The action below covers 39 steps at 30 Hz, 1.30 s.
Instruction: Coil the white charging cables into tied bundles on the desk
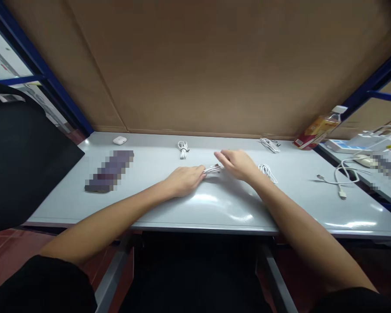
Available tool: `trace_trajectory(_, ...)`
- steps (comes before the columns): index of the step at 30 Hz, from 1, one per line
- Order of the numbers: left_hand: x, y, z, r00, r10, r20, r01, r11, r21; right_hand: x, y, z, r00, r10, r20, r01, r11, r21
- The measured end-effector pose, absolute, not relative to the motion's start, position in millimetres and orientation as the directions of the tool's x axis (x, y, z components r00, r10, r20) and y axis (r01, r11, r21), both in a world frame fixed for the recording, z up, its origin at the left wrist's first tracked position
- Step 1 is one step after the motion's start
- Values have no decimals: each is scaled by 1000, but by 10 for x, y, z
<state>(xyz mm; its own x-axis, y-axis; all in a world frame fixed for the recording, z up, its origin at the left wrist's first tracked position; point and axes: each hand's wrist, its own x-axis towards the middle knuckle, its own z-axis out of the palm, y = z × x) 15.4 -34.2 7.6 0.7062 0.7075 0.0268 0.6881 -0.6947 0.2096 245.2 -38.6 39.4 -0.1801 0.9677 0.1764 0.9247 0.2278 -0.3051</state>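
Note:
A folded bundle of white cable (211, 169) sits in my left hand (186, 180), whose fingers are closed on its left end. The bundle's loose right end, with what looks like a plug, points toward my right hand (239, 164). That right hand hovers just beside it, thumb stretched out and apart; its other fingers are partly hidden behind the hand. On the table behind lies a white cable tied with a black tie (183, 150). Another coiled white cable (267, 172) is beside my right wrist, and a tied white cable (270, 145) lies farther back.
The grey table (163, 221) meets a cardboard wall (195, 65) at the back. At left are a blurred dark phone-like object (112, 171) and a white earbud case (120, 140). A drink bottle (319, 128) and loose white cables (342, 174) lie at right. A black chair back (22, 161) overhangs the left edge.

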Motion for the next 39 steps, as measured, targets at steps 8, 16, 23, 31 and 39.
trace_trajectory(8, 123, -314, 139, 699, 715, 8, 672, -661, 335, 3194, -161, 343, 77, 996, -47, 969, -86, -231)
trace_trajectory(16, 120, -309, 144, 693, 721, 10, 666, -645, 373, 3129, -116, 262, 65, 998, -4, 962, -64, -265)
trace_trajectory(23, 133, -286, 155, 632, 775, 10, 684, -563, 464, 2756, -302, 382, -82, 989, 121, 678, 144, -720)
trace_trajectory(31, 141, -212, 119, 453, 891, 20, 644, -343, 684, 2093, -542, 175, -178, 964, 200, 454, 261, -852)
trace_trajectory(39, 137, -209, 93, 490, 870, 55, 456, -309, 835, 2080, -571, 151, -165, 955, 245, 442, 294, -847)
